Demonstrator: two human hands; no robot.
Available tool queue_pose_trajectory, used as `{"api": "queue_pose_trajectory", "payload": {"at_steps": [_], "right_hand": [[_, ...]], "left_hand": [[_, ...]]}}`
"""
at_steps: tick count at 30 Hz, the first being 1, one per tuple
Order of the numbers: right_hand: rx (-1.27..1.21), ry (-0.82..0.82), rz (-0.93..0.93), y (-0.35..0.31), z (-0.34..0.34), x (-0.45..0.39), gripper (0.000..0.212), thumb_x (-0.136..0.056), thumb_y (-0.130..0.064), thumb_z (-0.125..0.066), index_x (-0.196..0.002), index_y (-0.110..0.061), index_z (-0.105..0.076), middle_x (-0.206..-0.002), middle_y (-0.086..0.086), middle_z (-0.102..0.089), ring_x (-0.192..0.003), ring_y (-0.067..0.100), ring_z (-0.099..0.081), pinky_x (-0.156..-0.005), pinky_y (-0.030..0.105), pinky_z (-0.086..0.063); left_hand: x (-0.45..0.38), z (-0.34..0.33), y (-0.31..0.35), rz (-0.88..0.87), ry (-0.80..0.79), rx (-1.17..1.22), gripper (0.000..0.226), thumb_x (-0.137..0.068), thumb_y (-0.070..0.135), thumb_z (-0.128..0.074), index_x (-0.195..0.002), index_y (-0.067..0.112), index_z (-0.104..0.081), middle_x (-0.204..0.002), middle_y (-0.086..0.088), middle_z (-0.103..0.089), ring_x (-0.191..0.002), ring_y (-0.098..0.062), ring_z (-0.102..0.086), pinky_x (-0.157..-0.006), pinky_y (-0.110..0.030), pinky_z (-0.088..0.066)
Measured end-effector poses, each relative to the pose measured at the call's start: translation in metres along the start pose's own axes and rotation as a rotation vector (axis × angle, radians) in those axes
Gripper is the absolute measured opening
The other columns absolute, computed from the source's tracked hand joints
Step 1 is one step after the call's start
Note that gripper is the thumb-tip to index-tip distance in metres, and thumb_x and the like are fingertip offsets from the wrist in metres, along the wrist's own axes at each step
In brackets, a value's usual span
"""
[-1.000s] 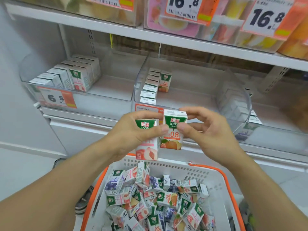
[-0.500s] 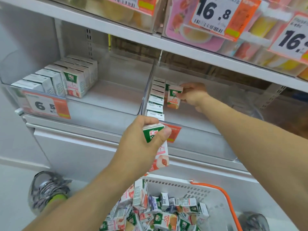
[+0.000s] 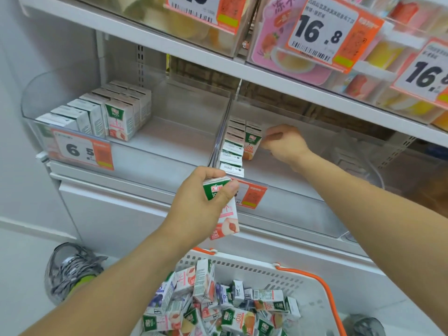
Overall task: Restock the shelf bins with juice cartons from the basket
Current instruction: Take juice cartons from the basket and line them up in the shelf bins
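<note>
My left hand (image 3: 196, 214) grips a peach juice carton (image 3: 226, 221) upright in front of the shelf edge, above the basket. My right hand (image 3: 283, 145) reaches into the clear middle bin (image 3: 303, 190). Its curled fingers rest against the right side of an orange juice carton (image 3: 252, 144), which stands beside a row of orange cartons (image 3: 231, 154). The clear left bin (image 3: 169, 144) holds rows of peach cartons (image 3: 118, 120). Below, the white basket (image 3: 312, 304) with orange handles holds several mixed loose cartons (image 3: 218, 309).
A price tag reading 6.5 (image 3: 81, 150) hangs on the left bin's front. The shelf above (image 3: 278, 76) carries jelly cups behind 16.8 tags (image 3: 324, 32). A grey shoe (image 3: 70, 270) stands on the floor left of the basket.
My right hand carried the orange carton from in front of me into the middle bin and set it beside the row. My left hand stayed in front of the shelf with the peach carton.
</note>
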State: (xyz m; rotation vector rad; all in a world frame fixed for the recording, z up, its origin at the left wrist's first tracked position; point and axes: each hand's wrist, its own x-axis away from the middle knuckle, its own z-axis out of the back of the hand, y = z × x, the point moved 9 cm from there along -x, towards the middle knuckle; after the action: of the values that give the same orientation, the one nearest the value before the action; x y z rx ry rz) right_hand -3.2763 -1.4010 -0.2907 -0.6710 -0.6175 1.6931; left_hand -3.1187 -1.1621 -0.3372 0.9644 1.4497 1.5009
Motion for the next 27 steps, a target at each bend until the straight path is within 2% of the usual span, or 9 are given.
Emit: {"api": "queue_pose_trajectory", "payload": {"at_steps": [3, 7, 10, 16, 19, 21, 24, 26, 27], "right_hand": [[-0.013, -0.225, 0.17, -0.044, 0.004, 0.061, 0.008, -0.088, -0.011, -0.072, -0.093, -0.016, -0.071, -0.085, 0.005, -0.075, -0.075, 0.015, -0.07, -0.068, 0.032, -0.057], [-0.096, -0.762, 0.225, -0.082, -0.016, 0.149, 0.023, -0.09, -0.012, -0.07, -0.112, -0.005, -0.068, -0.098, 0.025, -0.071, -0.082, 0.029, -0.072, -0.07, 0.034, -0.058], [-0.089, -0.881, 0.177, -0.085, -0.021, 0.179, 0.029, -0.093, -0.015, -0.065, -0.121, -0.007, -0.064, -0.107, 0.025, -0.068, -0.089, 0.032, -0.07, -0.076, 0.038, -0.06], [-0.024, -0.804, 0.261, -0.086, -0.042, 0.196, 0.034, -0.081, -0.011, -0.081, -0.111, -0.007, -0.066, -0.104, 0.03, -0.064, -0.084, 0.042, -0.071, -0.08, 0.057, -0.058], [-0.044, -0.757, 0.319, -0.101, -0.046, 0.191, 0.036, -0.076, -0.007, -0.084, -0.109, -0.011, -0.07, -0.103, 0.026, -0.067, -0.076, 0.037, -0.073, -0.076, 0.043, -0.062], [-0.023, -0.699, 0.398, -0.118, -0.049, 0.186, 0.036, -0.074, -0.007, -0.086, -0.105, -0.012, -0.07, -0.104, 0.022, -0.066, -0.068, 0.029, -0.07, -0.068, 0.034, -0.059], [0.018, -0.532, 0.546, -0.149, -0.049, 0.175, 0.037, -0.073, -0.016, -0.088, -0.106, -0.018, -0.07, -0.099, 0.002, -0.072, -0.076, 0.02, -0.071, -0.074, 0.034, -0.059], [-0.025, -0.374, 0.639, -0.172, -0.047, 0.166, 0.037, -0.076, -0.021, -0.086, -0.109, -0.021, -0.069, -0.098, -0.009, -0.072, -0.081, 0.01, -0.07, -0.072, 0.023, -0.056], [-0.059, -0.285, 0.688, -0.183, -0.047, 0.162, 0.037, -0.078, -0.022, -0.084, -0.111, -0.021, -0.068, -0.1, -0.01, -0.071, -0.083, 0.008, -0.069, -0.073, 0.021, -0.055]], "left_hand": [[0.003, 0.0, -0.002, 0.076, -0.018, 0.098, 0.026, -0.091, 0.039, -0.064, -0.112, 0.025, -0.059, -0.089, 0.002, -0.069, -0.059, -0.001, -0.067, -0.052, -0.014, -0.051], [0.01, -0.01, 0.0, 0.2, -0.077, 0.311, 0.018, -0.098, 0.031, -0.057, -0.111, 0.019, -0.056, -0.079, 0.0, -0.064, -0.053, -0.005, -0.06, -0.047, -0.02, -0.045], [0.017, -0.016, 0.003, 0.234, -0.151, 0.331, 0.015, -0.099, 0.025, -0.056, -0.111, 0.016, -0.056, -0.081, -0.002, -0.065, -0.06, -0.011, -0.06, -0.051, -0.024, -0.044], [0.023, -0.001, 0.011, 0.118, -0.159, -0.003, 0.029, -0.098, 0.037, -0.057, -0.122, 0.023, -0.052, -0.106, 0.0, -0.067, -0.094, -0.011, -0.064, -0.077, -0.028, -0.049], [0.024, 0.011, 0.027, -0.037, -0.143, -0.247, 0.045, -0.097, 0.051, -0.048, -0.135, 0.03, -0.036, -0.101, 0.01, -0.063, -0.088, -0.002, -0.062, -0.067, -0.017, -0.043], [0.022, 0.026, 0.033, -0.076, -0.119, -0.238, 0.053, -0.095, 0.06, -0.041, -0.139, 0.031, -0.034, -0.108, 0.013, -0.059, -0.095, -0.002, -0.06, -0.072, -0.017, -0.043], [0.009, 0.083, 0.045, -0.203, 0.11, -0.215, 0.033, -0.101, 0.052, -0.035, -0.122, 0.03, -0.048, -0.106, 0.017, -0.057, -0.093, 0.011, -0.055, -0.075, -0.005, -0.039], [0.004, 0.131, 0.052, -0.306, 0.341, -0.301, 0.018, -0.103, 0.035, -0.044, -0.112, 0.027, -0.056, -0.108, 0.008, -0.06, -0.093, 0.002, -0.055, -0.08, -0.007, -0.04], [0.001, 0.151, 0.052, -0.331, 0.437, -0.352, 0.015, -0.1, 0.028, -0.05, -0.111, 0.024, -0.06, -0.112, 0.003, -0.059, -0.098, -0.008, -0.056, -0.087, -0.017, -0.044]]}}
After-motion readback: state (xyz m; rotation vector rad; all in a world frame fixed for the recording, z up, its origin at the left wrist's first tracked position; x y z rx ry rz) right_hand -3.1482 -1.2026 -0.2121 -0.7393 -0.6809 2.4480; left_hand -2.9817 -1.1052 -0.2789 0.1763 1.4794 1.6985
